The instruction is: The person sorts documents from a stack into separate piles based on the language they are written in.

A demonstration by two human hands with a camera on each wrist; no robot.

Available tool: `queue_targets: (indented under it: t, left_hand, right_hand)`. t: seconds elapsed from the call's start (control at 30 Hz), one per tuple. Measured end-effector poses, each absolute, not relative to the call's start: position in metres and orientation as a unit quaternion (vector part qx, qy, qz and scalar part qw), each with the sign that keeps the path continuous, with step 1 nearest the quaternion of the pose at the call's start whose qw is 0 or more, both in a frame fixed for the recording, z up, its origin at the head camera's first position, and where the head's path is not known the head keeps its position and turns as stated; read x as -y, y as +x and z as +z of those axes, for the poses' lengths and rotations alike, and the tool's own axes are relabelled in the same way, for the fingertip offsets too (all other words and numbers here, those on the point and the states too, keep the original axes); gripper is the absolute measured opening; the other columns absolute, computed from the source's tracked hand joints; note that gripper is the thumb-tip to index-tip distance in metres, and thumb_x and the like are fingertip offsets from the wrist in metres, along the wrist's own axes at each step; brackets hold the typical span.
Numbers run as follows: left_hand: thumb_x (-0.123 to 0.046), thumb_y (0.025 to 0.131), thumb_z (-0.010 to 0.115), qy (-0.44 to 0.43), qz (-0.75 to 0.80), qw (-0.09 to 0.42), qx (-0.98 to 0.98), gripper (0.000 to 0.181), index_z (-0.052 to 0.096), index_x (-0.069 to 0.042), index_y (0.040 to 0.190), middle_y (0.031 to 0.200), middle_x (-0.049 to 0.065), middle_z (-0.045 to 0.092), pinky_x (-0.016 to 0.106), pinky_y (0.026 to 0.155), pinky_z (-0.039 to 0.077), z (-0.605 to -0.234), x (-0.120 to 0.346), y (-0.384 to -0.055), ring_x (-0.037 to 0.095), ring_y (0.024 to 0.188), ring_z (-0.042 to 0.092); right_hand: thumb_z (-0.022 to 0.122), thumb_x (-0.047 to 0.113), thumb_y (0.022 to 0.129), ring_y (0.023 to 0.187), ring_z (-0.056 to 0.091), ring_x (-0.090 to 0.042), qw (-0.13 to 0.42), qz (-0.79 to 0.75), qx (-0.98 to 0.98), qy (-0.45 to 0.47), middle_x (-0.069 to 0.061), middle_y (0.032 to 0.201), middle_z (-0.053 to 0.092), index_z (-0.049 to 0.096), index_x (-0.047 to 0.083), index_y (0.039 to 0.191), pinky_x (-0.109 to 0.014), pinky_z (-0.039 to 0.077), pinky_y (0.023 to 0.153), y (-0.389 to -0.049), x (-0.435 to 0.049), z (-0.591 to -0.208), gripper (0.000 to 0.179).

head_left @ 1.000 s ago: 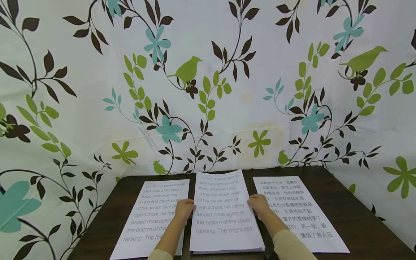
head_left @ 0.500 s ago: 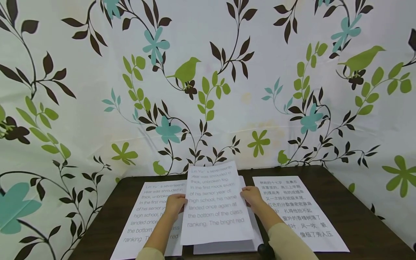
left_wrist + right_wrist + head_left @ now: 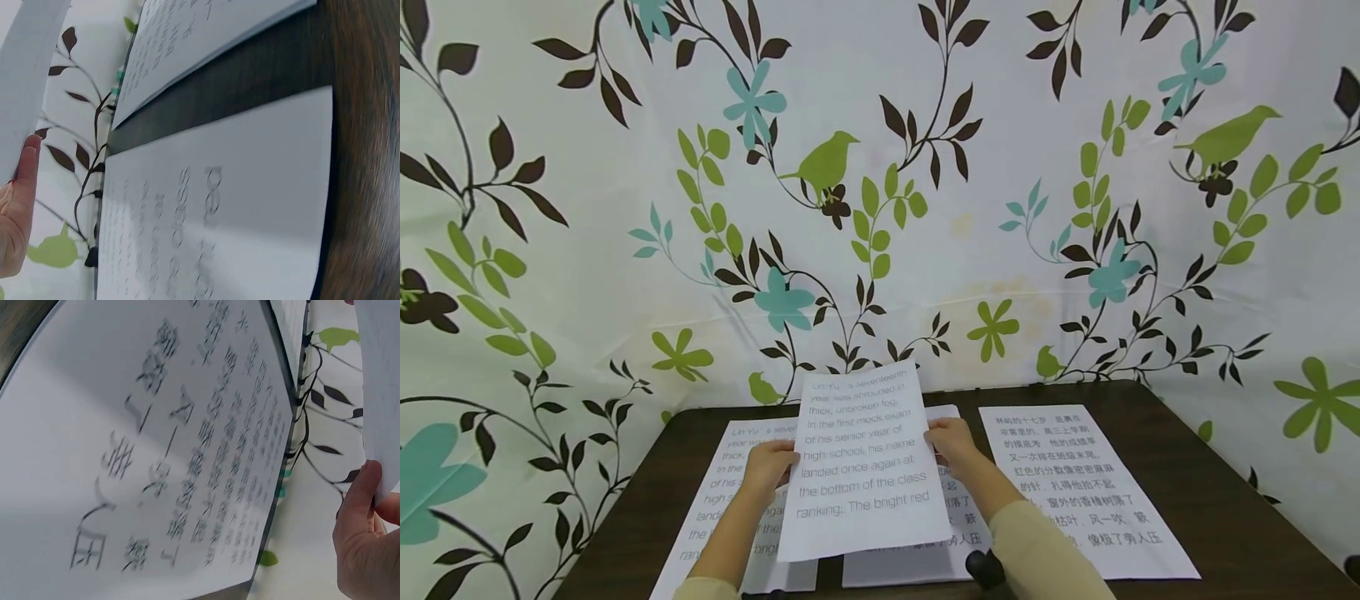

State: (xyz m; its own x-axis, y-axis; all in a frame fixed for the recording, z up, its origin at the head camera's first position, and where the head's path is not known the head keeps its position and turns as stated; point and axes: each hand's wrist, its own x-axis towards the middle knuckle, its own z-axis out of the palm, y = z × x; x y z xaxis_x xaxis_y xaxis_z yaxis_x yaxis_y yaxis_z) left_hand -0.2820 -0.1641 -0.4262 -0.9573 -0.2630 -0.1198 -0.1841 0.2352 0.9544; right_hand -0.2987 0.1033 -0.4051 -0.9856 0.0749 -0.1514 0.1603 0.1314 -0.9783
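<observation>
A white sheet of paper (image 3: 861, 467) printed with English text is held up off the table between both hands. My left hand (image 3: 769, 468) pinches its left edge and my right hand (image 3: 953, 443) pinches its right edge. Below it, partly hidden, lies a middle paper stack (image 3: 917, 562) whose top page shows Chinese text. In the left wrist view, the left hand (image 3: 17, 206) grips the raised sheet above the table. From the right wrist view, the fingers of the right hand (image 3: 365, 531) hold the sheet at its edge.
On the left lies a page with English text (image 3: 700, 533), overlapped by the left forearm and the raised sheet. A page with Chinese text (image 3: 1097, 492) lies on the right. The dark wooden table (image 3: 1217, 500) backs onto a patterned curtain (image 3: 1045, 167).
Both hands have lifted the English sheet off the middle stack and carried it up and left. Chinese text on the page beneath has come into view.
</observation>
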Motion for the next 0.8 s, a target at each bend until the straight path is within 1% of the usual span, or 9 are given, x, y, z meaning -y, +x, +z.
queue_targets:
  t: [0.13, 0.2, 0.37, 0.53, 0.67, 0.73, 0.8]
  left_hand:
    - [-0.005, 0.08, 0.053, 0.152, -0.597, 0.029, 0.787, 0.03, 0.054, 0.005, 0.108, 0.09, 0.015, 0.059, 0.021, 0.053, 0.047, -0.424, 0.178, -0.287, 0.021, 0.071, 0.059]
    - [-0.005, 0.08, 0.052, 0.151, -0.602, 0.03, 0.783, 0.029, 0.054, 0.006, 0.107, 0.089, 0.015, 0.059, 0.02, 0.053, 0.047, -0.42, 0.183, -0.286, 0.02, 0.07, 0.06]
    - [-0.002, 0.08, 0.049, 0.138, -0.601, 0.039, 0.786, 0.031, 0.051, 0.011, 0.108, 0.09, 0.019, 0.058, 0.026, 0.057, 0.049, -0.4, 0.19, -0.272, 0.021, 0.069, 0.059]
    - [-0.004, 0.082, 0.049, 0.162, -0.585, 0.036, 0.794, 0.031, 0.052, 0.009, 0.11, 0.093, 0.018, 0.056, 0.029, 0.061, 0.047, -0.394, 0.203, -0.268, 0.019, 0.069, 0.057]
    - [-0.006, 0.083, 0.049, 0.165, -0.572, 0.041, 0.803, 0.032, 0.051, 0.008, 0.112, 0.098, 0.019, 0.054, 0.027, 0.059, 0.045, -0.394, 0.215, -0.266, 0.02, 0.071, 0.056]
    - [-0.005, 0.083, 0.047, 0.15, -0.572, 0.046, 0.805, 0.034, 0.048, 0.011, 0.113, 0.101, 0.023, 0.052, 0.024, 0.056, 0.044, -0.393, 0.223, -0.264, 0.022, 0.073, 0.056]
    - [-0.005, 0.083, 0.048, 0.15, -0.567, 0.052, 0.809, 0.035, 0.047, 0.012, 0.114, 0.102, 0.024, 0.052, 0.024, 0.055, 0.043, -0.395, 0.231, -0.265, 0.022, 0.072, 0.056]
  right_hand:
    - [0.048, -0.002, 0.077, 0.068, 0.057, -0.022, 0.039, -0.667, -0.742, 0.056, -0.016, 0.084, 0.056, 0.054, -0.011, 0.1, -0.032, 0.05, 0.059, -0.298, -0.094, -0.399, 0.025]
    - [0.047, -0.003, 0.077, 0.068, 0.057, -0.022, 0.04, -0.67, -0.74, 0.047, -0.016, 0.083, 0.056, 0.054, -0.011, 0.099, -0.032, 0.05, 0.059, -0.298, -0.09, -0.398, 0.024]
    - [0.047, -0.003, 0.077, 0.068, 0.057, -0.021, 0.045, -0.681, -0.73, 0.043, -0.015, 0.084, 0.057, 0.055, -0.01, 0.098, -0.031, 0.05, 0.059, -0.299, -0.076, -0.397, 0.023]
    - [0.047, -0.005, 0.076, 0.07, 0.057, -0.023, 0.057, -0.696, -0.715, 0.042, -0.014, 0.085, 0.057, 0.056, -0.008, 0.097, -0.032, 0.05, 0.06, -0.298, -0.062, -0.394, 0.022]
    - [0.047, -0.005, 0.076, 0.071, 0.056, -0.023, 0.068, -0.698, -0.712, 0.033, -0.014, 0.083, 0.056, 0.056, -0.008, 0.098, -0.031, 0.049, 0.06, -0.297, -0.052, -0.394, 0.024]
    - [0.047, -0.006, 0.075, 0.069, 0.056, -0.022, 0.074, -0.699, -0.711, 0.026, -0.013, 0.081, 0.056, 0.056, -0.008, 0.099, -0.031, 0.05, 0.059, -0.295, -0.047, -0.394, 0.026]
    - [0.047, -0.007, 0.073, 0.067, 0.055, -0.021, 0.08, -0.703, -0.707, 0.02, -0.013, 0.08, 0.056, 0.057, -0.007, 0.099, -0.03, 0.049, 0.058, -0.293, -0.042, -0.393, 0.028]
